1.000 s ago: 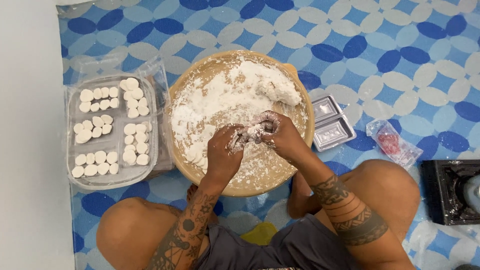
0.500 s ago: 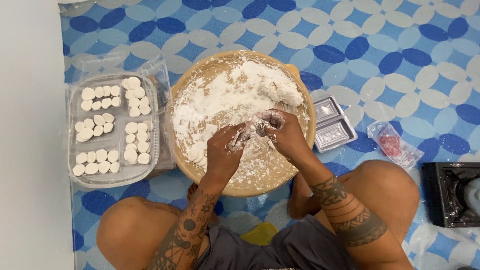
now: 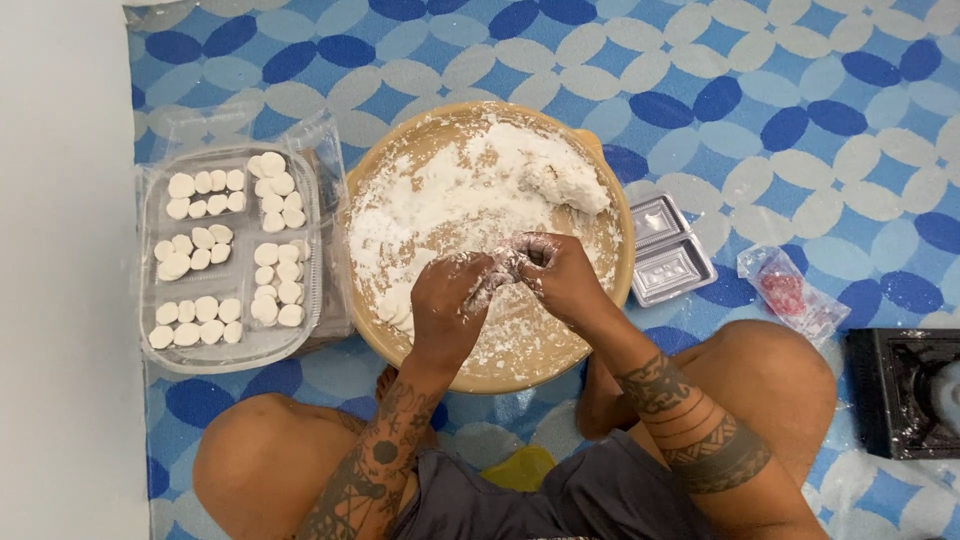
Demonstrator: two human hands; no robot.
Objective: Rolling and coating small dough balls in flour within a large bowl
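Note:
A wide round tan tray (image 3: 610, 290) lies on the patterned mat, covered in white flour with a lump of white dough (image 3: 560, 180) at its far right. Over its middle my left hand (image 3: 445, 305) and my right hand (image 3: 560, 275) meet, both floured, pinching a small piece of dough (image 3: 505, 268) between their fingers. My bare knees frame the tray's near edge.
A clear plastic tray (image 3: 150, 290) with several small white dough discs sits left of the round tray. A small silver mould (image 3: 668, 250) and a plastic bag with red filling (image 3: 785, 293) lie to the right. A black container (image 3: 905, 390) is at far right.
The small dough piece has shrunk and tightened between my fingers. Both hands stay over the middle of the tray.

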